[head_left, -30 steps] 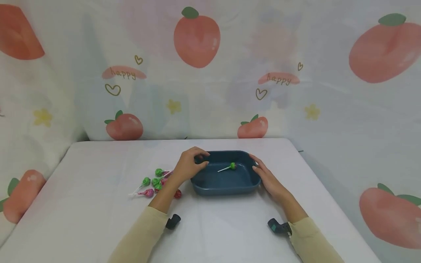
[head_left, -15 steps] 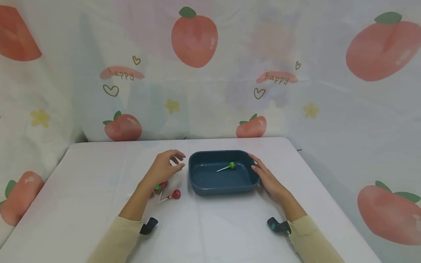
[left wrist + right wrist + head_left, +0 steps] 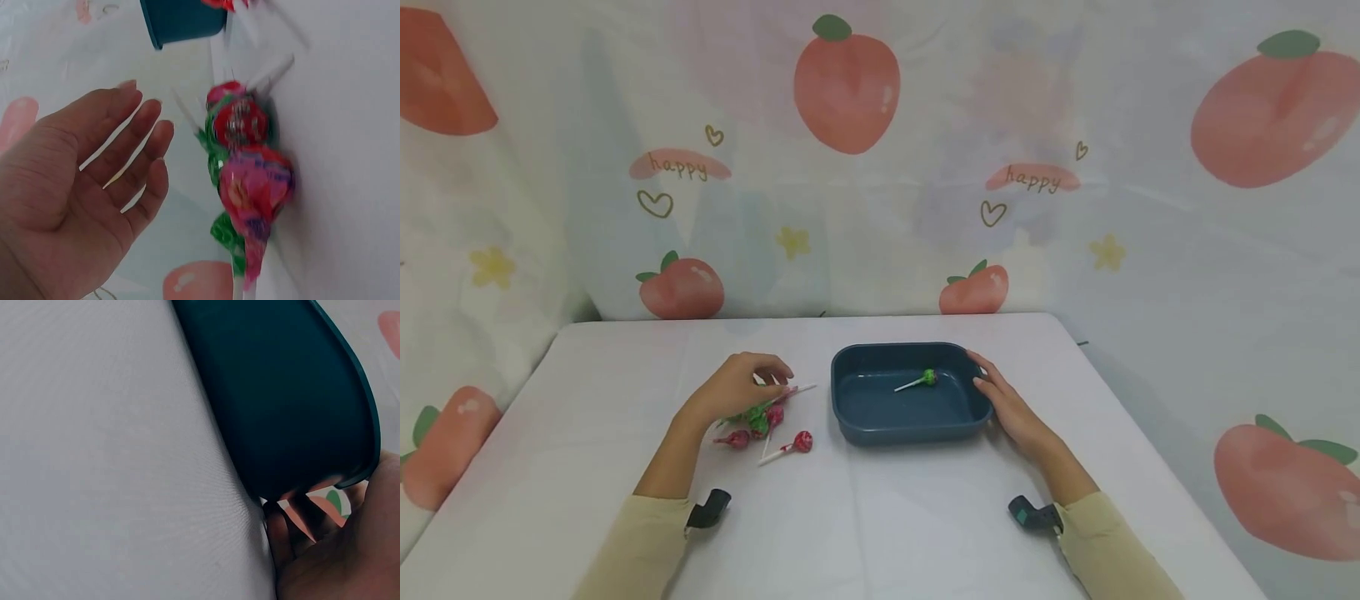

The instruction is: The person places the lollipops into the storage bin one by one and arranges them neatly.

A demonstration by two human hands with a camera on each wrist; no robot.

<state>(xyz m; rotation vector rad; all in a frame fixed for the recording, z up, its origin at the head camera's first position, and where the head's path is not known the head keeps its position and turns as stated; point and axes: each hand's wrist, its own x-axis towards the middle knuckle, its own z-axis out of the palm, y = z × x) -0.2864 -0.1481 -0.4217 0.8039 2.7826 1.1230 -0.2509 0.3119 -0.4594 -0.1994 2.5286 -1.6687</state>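
Note:
My left hand (image 3: 741, 387) hovers right over a pile of wrapped lollipops (image 3: 758, 418) left of the tray. In the left wrist view this hand (image 3: 94, 175) has loosely bent, spread fingers with nothing between them, and pink, red and green lollipops (image 3: 256, 187) lie beside it. A red lollipop (image 3: 802, 442) lies at the pile's front right. My right hand (image 3: 1015, 408) rests against the right end of the dark blue tray (image 3: 910, 435), fingers along its outer wall and thumb at the rim. A green lollipop (image 3: 929, 377) lies inside the tray.
A white cloth covers the table (image 3: 880, 517). Behind it hangs a curtain (image 3: 910, 217) printed with peaches. A dark wrist camera (image 3: 709, 508) sits on the left wrist, and another wrist camera (image 3: 1033, 515) on the right.
My left hand has moved from over the tray's left side leftward to the lollipop pile. My right hand, the tray and the green lollipop inside have stayed in place.

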